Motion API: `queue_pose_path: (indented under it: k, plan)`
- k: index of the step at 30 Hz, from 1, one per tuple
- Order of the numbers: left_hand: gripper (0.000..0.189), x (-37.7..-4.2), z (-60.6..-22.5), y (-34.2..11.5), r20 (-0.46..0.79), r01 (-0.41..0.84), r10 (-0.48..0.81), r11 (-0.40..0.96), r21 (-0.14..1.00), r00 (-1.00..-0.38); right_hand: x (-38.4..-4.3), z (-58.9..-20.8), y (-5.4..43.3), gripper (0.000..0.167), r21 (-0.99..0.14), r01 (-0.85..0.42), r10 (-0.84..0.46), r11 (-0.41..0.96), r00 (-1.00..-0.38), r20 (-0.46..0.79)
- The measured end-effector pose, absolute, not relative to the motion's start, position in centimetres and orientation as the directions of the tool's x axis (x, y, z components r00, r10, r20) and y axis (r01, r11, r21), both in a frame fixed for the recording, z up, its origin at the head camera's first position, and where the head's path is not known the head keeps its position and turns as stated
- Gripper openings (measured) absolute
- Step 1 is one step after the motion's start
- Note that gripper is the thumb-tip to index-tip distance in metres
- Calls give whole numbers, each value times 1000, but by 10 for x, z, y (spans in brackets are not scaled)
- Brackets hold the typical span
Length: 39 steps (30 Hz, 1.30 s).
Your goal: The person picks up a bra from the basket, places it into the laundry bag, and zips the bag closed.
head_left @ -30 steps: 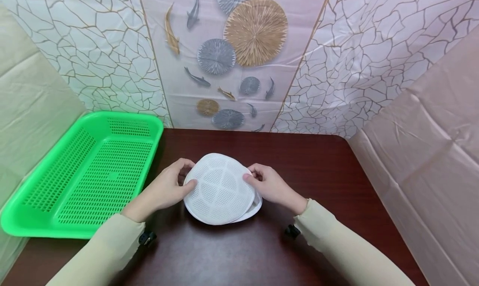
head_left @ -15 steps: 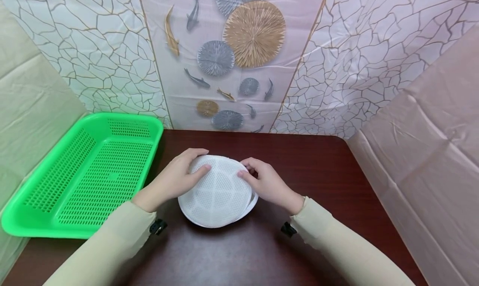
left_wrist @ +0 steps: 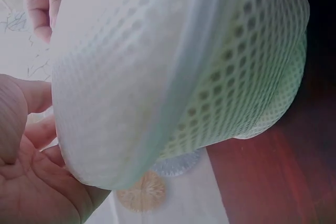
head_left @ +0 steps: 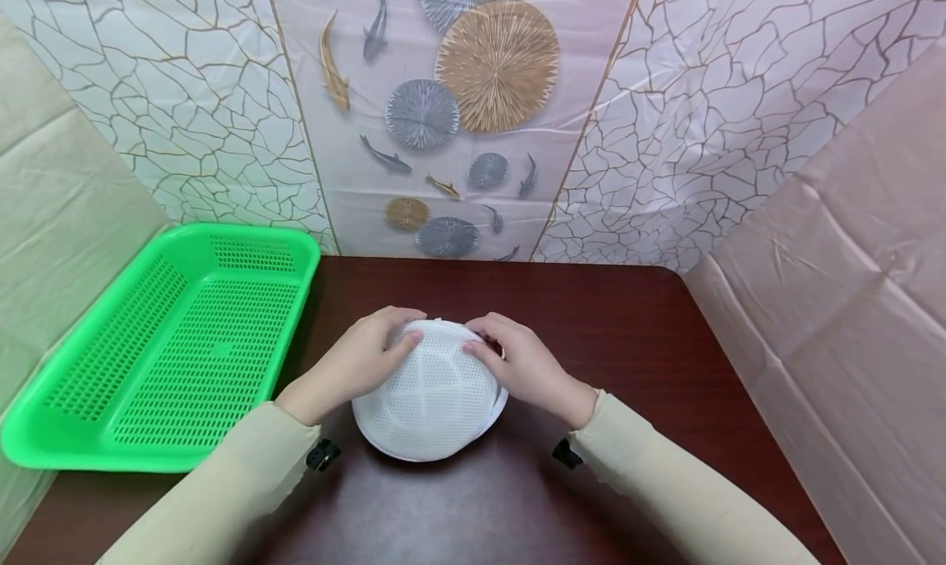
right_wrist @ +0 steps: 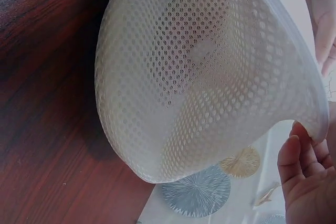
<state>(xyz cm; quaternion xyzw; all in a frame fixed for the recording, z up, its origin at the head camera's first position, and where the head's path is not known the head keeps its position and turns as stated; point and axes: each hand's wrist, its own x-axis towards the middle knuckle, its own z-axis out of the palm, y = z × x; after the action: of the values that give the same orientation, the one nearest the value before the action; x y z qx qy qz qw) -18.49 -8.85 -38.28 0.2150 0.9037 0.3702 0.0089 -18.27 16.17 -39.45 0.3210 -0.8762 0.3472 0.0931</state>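
A white mesh laundry bag, rounded and edged with smooth piping, is held low over the dark table in the head view. At its upper left edge my left hand grips it, thumb on the near face and fingers behind. My right hand pinches the upper right edge. In the left wrist view the bag fills most of the picture, its side mesh coarser beyond the piping. From the right wrist the bag looks sagging and folded in, with the fingers at its rim.
A green perforated plastic basket stands at the left of the dark wood table. Behind the table hangs a patterned cloth backdrop. A plain beige cloth borders the right side.
My left hand has moved right along the bag's upper edge. The bag has tilted and bulged into a domed shape, its top edge slightly lower. My right hand keeps its hold at the right edge.
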Motion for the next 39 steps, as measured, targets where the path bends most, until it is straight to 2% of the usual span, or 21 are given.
queue_pose_path:
  k: [8,15,23,27,32,39]
  plan:
    - [23,-183,-388,-85,182,385,385,557,736,-905,-182,-395,163,16,-570,-603,-489,558,-794,361]
    - [23,-182,-388,-85,192,343,340,469,814,-921,-186,-395,162,14,-635,-568,-460,524,-816,350]
    - [20,-183,-391,-86,235,342,282,433,834,-930,-189,-396,160,14,-683,-517,-458,516,-840,291]
    - [18,-183,-392,-84,274,368,266,431,824,-924,-190,-394,157,16,-693,-508,-453,511,-845,285]
    - [19,-181,-394,-81,333,444,307,457,771,-892,-191,-391,151,23,-674,-531,-468,514,-832,298]
    - [22,-181,-396,-78,353,496,358,487,719,-864,-193,-390,146,26,-635,-600,-561,486,-772,299]
